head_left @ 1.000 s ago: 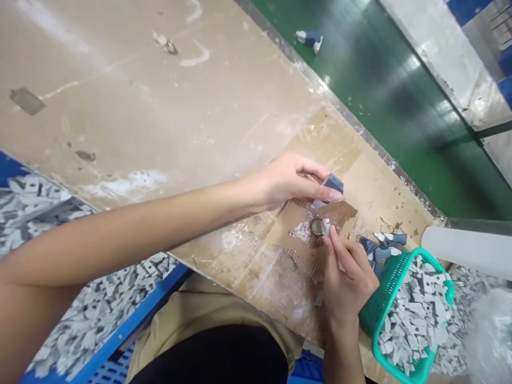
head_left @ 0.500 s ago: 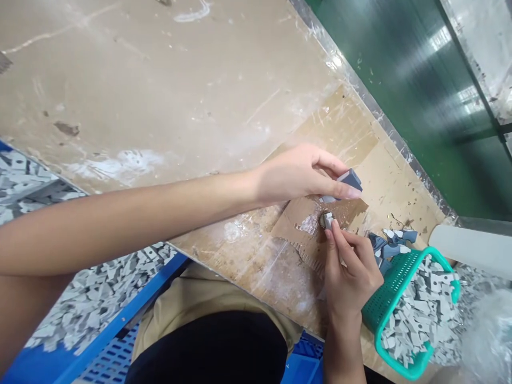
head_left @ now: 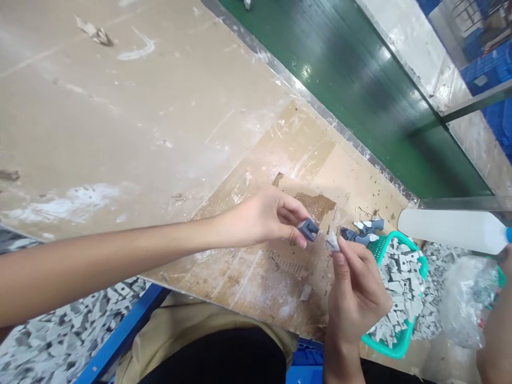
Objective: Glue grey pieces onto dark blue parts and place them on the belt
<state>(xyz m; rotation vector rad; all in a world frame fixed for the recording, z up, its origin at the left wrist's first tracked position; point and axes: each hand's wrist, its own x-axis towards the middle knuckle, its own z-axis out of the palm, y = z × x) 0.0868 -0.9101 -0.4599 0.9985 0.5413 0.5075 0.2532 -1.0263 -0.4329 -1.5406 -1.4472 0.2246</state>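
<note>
My left hand pinches a dark blue-grey block with a notch facing right. Close to its right, my right hand holds a small light grey piece between thumb and finger. A narrow gap separates the two parts. Beneath them lies a worn piece of brown cardboard on the wooden table. Just beyond my right hand are several blue-grey parts with white tips.
A green basket of light grey pieces stands at the right, with a white bottle and a plastic bag beyond it. Another person's arm shows at the right edge. More grey pieces fill a blue-edged bin at lower left.
The view has shifted to the right. My right hand has lifted the light grey piece off the cardboard area and brought it near the block, whose notched end now faces it. Another person's arm has appeared.
</note>
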